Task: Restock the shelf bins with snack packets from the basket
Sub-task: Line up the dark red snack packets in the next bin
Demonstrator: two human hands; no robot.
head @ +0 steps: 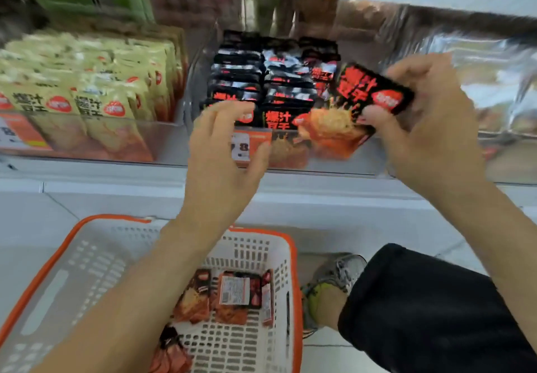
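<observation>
head view, taking the clear middle bin (pixel 189 102) as the landmark and reading from its left side across: left of the bin sits a neighbouring bin of pale yellow packets (pixel 96 82), standing in rows. at the bin's front wall the left hand (pixel 223 151) hovers with fingers spread and relaxed, holding nothing, fingertips near the front row of black packets (pixel 261 82) already stacked upright inside. at the bin's right front corner the right hand (pixel 430 128) pinches a black and red snack packet (pixel 360 105) between thumb and curled fingers, tilted, its lower end dipping over the front edge into the right-hand gap. right of the bin lie silver foil packs (pixel 494 82), blurred. below the bin, past the white shelf ledge (pixel 116 180), the orange-rimmed basket (pixel 279 244) rests on the floor with a few more packets (pixel 235 294) lying flat in it.

the step in hand looks like seating this packet in the bin's right column. to do it well, i would turn it upright so its face matches the others, slide it down behind the front wall, and let the free left hand press the existing rows back to open room. the packet is in the right hand's grip, just right of the left hand, touching or nearly touching the stacked ones; i cannot tell which.
</observation>
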